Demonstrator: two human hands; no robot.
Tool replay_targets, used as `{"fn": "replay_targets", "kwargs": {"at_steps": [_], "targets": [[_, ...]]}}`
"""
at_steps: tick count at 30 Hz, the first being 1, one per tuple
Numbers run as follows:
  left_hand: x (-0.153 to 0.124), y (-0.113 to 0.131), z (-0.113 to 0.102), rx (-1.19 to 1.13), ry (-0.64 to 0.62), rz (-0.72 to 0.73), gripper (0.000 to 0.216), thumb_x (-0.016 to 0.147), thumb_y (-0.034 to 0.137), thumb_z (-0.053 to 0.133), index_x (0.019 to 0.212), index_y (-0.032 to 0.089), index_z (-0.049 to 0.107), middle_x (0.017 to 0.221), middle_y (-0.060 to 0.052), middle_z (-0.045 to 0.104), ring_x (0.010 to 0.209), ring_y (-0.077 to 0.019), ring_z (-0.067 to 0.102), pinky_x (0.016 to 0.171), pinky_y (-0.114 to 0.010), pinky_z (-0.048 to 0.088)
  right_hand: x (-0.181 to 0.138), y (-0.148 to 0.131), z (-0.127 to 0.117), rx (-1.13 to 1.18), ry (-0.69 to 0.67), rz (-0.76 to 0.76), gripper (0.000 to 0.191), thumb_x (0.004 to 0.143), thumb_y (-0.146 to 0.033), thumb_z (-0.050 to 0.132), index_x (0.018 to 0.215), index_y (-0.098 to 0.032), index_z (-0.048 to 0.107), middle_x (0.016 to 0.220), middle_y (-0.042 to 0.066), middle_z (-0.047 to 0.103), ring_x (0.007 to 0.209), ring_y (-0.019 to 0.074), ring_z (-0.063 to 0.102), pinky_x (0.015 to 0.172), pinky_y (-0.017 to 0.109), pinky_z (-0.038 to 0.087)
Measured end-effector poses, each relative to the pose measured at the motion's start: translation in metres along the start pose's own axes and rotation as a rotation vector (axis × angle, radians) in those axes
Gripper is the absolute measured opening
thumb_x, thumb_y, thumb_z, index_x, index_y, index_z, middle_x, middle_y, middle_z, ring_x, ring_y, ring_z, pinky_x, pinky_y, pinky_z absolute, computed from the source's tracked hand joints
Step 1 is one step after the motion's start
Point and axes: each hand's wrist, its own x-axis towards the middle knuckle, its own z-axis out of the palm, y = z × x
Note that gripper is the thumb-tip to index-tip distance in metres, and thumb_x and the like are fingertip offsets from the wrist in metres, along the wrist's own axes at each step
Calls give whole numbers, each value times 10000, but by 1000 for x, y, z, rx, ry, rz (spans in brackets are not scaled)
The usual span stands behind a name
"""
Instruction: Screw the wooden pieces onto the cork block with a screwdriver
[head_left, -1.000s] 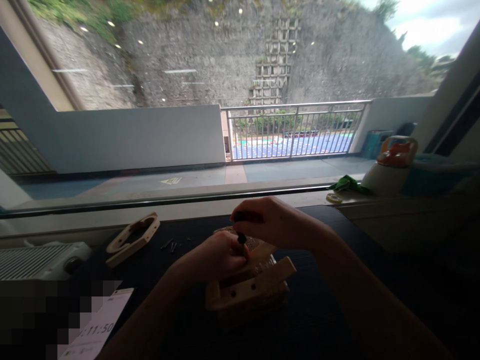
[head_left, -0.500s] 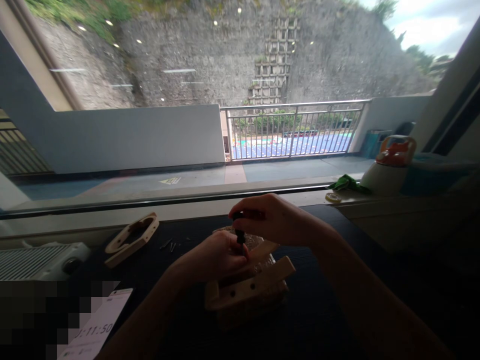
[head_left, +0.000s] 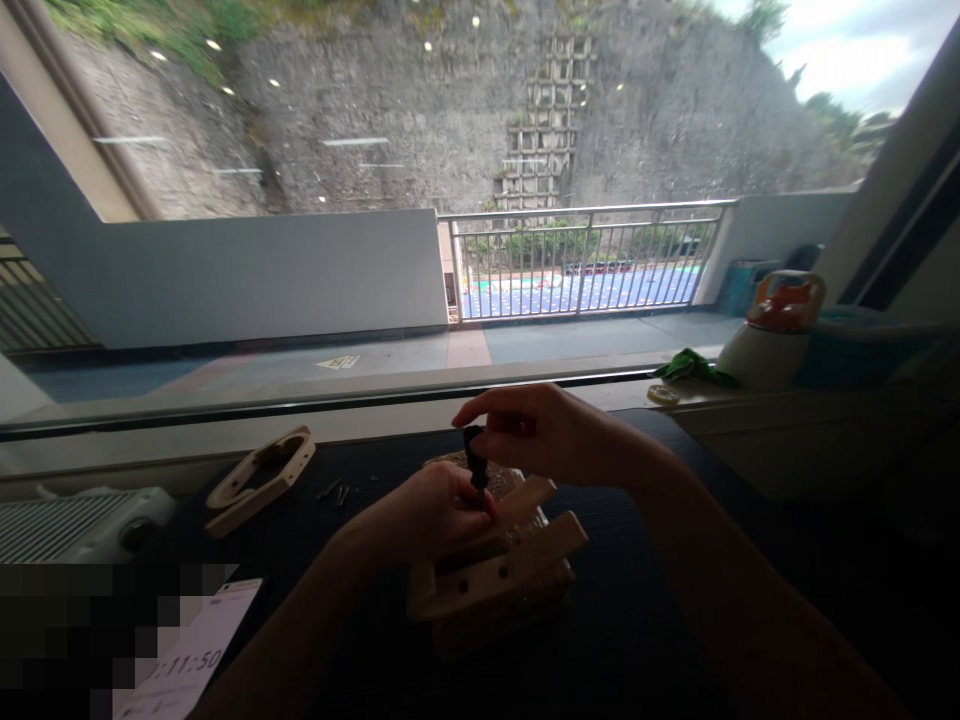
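Note:
A small screwdriver with a black handle stands nearly upright over a pale wooden frame. My right hand has its thumb against the handle, while the index finger reaches over the top. Low on the shaft, the fingers of my left hand are pinched together, resting on the frame; what they pinch is hidden. Two wooden bars of the frame stick out to the right, and the nearer one has dark round holes. Underneath lies a brownish block in clear wrapping, partly covered by the frame and my hands.
On the dark table, a second wooden frame lies at the left, with several screws beside it. A phone shows a timer at front left. A green cloth and a white-and-orange jug sit on the sill.
My right index finger and fingers have loosened and shifted around the screwdriver handle, showing more of it. My left hand stays in place; the view has drifted slightly.

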Motion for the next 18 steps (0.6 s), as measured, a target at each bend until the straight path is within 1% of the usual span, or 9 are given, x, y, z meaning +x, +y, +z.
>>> {"fn": "replay_targets", "kwargs": {"at_steps": [3, 6, 10, 15, 18], "targets": [[-1, 1, -1, 14, 13, 6, 306, 784, 379, 503, 781, 151, 708, 670, -1, 611, 601, -118, 518, 526, -203, 376, -2, -1, -4, -3, 2, -10, 243, 841, -265, 487, 1010, -164, 631, 619, -32, 478, 546, 63, 384, 494, 201, 307], [0, 2, -1, 48, 30, 27, 282, 773, 349, 515, 791, 154, 717, 657, 3, 593, 605, -118, 525, 534, -208, 370, -2, 0, -5, -12, 44, -7, 226, 830, -265, 508, 981, -148, 629, 662, -18, 516, 593, 71, 438, 538, 202, 351], [0, 2, -1, 45, 39, 23, 275, 771, 340, 514, 797, 156, 717, 669, 0, 599, 613, -120, 538, 540, -207, 373, -1, 2, -4, 4, 54, -8, 219, 818, -289, 535, 955, -137, 615, 683, -13, 534, 615, 74, 473, 561, 206, 380], [0, 3, -1, 25, 25, 1, 285, 770, 352, 514, 797, 150, 715, 650, 3, 584, 576, -110, 507, 512, -203, 362, 1, 3, 0, 20, 81, 16, 211, 785, -321, 584, 903, -146, 595, 657, -24, 524, 588, 71, 464, 535, 205, 371], [-1, 4, -1, 15, 31, 14, 280, 770, 344, 515, 766, 142, 710, 611, 12, 552, 531, -90, 452, 490, -197, 339, 2, 4, 2, 25, 57, 19, 235, 790, -339, 580, 935, -157, 605, 644, -27, 526, 571, 69, 451, 509, 199, 350]]}}
